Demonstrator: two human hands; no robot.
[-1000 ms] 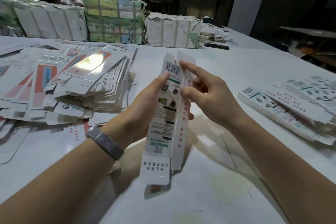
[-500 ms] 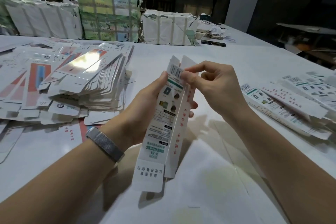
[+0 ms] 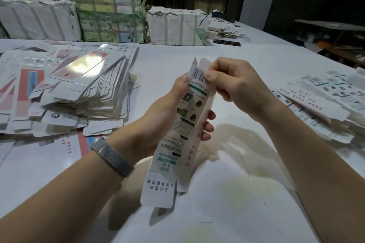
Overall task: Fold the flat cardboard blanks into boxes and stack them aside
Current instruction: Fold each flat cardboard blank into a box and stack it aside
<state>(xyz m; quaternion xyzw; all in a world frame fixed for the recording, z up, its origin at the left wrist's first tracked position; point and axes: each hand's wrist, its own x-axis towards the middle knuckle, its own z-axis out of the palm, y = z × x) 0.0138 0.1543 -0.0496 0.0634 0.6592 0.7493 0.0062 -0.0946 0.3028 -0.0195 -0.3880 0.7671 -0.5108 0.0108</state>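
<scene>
Basically the box (image 3: 183, 124), light and easily creased, is gripped mid-frame by left hand (image 3: 158, 112); its top flap is pinched by right hand (image 3: 235, 85).

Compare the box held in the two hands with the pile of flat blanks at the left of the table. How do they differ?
The held box is opened into a long tube, while the pile of blanks lies flat. The box stands nearly upright in the left hand and right hand; the pile rests on the table. The box shows a barcode panel, the pile's top blank a glossy face. Both are white printed card.
</scene>
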